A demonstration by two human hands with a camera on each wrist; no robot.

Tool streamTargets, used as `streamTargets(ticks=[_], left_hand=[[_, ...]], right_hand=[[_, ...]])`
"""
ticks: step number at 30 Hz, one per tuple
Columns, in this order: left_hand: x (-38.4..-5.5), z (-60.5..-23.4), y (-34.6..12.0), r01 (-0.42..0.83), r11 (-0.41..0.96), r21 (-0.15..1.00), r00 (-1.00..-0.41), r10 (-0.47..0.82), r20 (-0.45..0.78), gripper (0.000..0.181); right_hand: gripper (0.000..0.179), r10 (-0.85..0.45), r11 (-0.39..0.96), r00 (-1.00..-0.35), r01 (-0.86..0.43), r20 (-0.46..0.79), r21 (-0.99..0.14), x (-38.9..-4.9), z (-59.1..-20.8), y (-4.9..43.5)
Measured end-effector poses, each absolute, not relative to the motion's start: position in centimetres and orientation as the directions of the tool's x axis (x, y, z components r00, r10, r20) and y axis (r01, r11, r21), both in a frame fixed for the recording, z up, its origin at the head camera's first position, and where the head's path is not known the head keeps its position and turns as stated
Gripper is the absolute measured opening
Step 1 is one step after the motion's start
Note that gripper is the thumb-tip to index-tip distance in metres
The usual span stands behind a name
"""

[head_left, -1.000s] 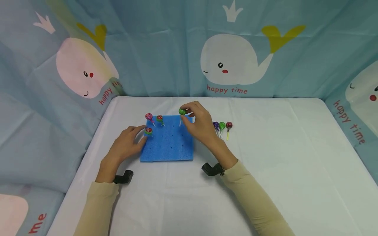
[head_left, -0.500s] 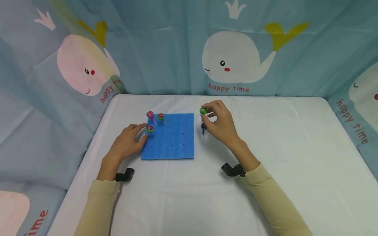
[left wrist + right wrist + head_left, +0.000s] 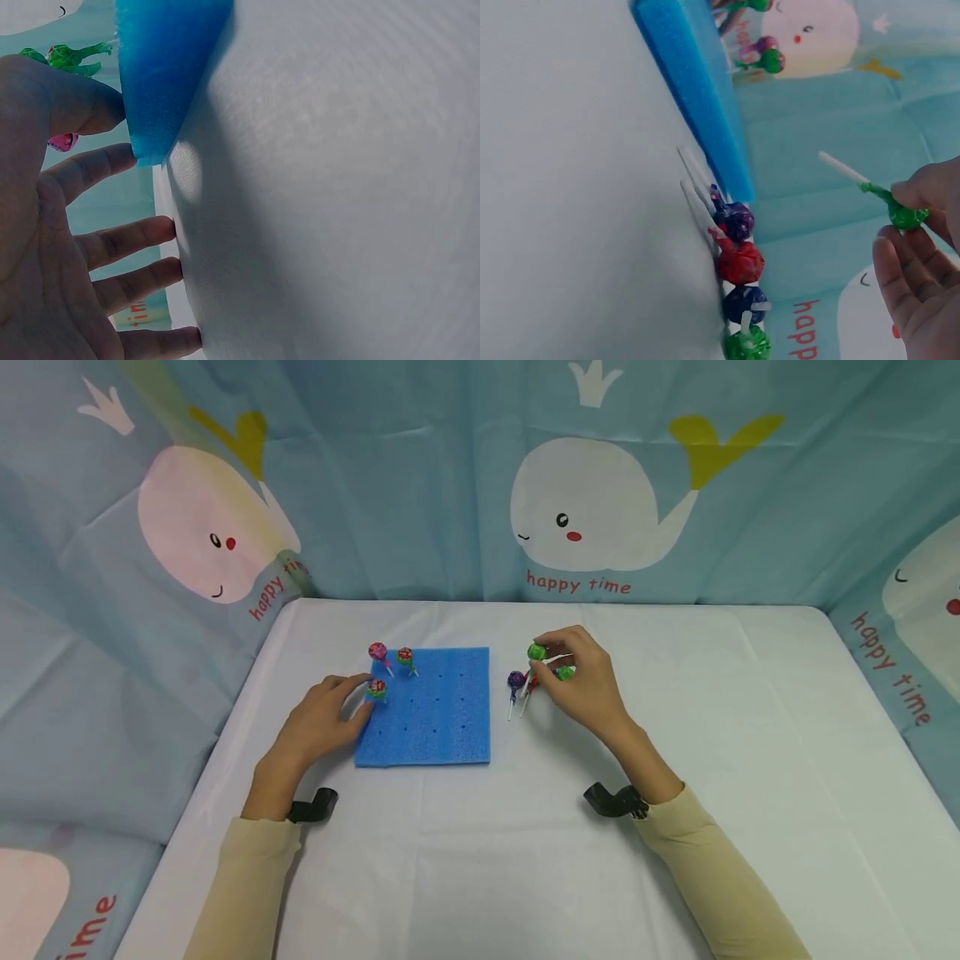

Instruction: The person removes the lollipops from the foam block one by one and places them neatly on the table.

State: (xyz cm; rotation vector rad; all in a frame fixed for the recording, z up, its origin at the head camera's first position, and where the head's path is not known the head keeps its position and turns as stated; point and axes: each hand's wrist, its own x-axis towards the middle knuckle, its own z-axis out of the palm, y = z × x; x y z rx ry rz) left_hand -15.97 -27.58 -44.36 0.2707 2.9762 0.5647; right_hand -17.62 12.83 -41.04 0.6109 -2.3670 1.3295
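head view, left to right. left sleeve [image 3: 247, 877] beige, black wrist mount [image 3: 315, 806] at the cuff. left hand [image 3: 318, 725] at the left edge of the blue foam board [image 3: 450, 739]: grip wide, thumb and index apart, holding nothing. left wrist view has both tips against the board edge, other three fingers extended and spread.

board lies flat on the white tablecloth [image 3: 465, 868], small holes in rows. three lollipops stand in its left part, sticks down: pink-red lollipop [image 3: 377, 651] at the back-left corner, leaning; red-green lollipop [image 3: 405, 657] just right of it; front red-green lollipop [image 3: 377, 688] nearer the person, between left thumb and index in head view.

right of the board, near it, more candy lying on the cloth. right wrist view gives the row order: purple lollipop [image 3: 736, 221], red lollipop [image 3: 741, 262], blue lollipop [image 3: 745, 305], green lollipop [image 3: 748, 343].

right hand [image 3: 588, 681] is above that row, grip narrow: thumb and fingers pinch the held green lollipop [image 3: 536, 652] by its head. stick angles down, tip free in the air. right sleeve [image 3: 720, 868] also beige.
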Motion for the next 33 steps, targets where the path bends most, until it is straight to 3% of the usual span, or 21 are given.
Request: streamTargets(ticks=[23,33], left_hand=[[-15.9,-44.3,-27.5,0.164,0.912,0.376,-0.976,0.205,-0.073,0.057],[-16.0,-44.4,-27.6,0.149,0.914,0.378,-0.978,0.193,-0.081,0.059]], right_hand=[[0.032,-0.064,0.514,-0.899,-0.402,0.434,-0.758,-16.3,-42.0,17.8],[0.033,-0.098,0.55,-0.899,-0.406,0.426,-0.729,-16.6,-42.1,18.2]])
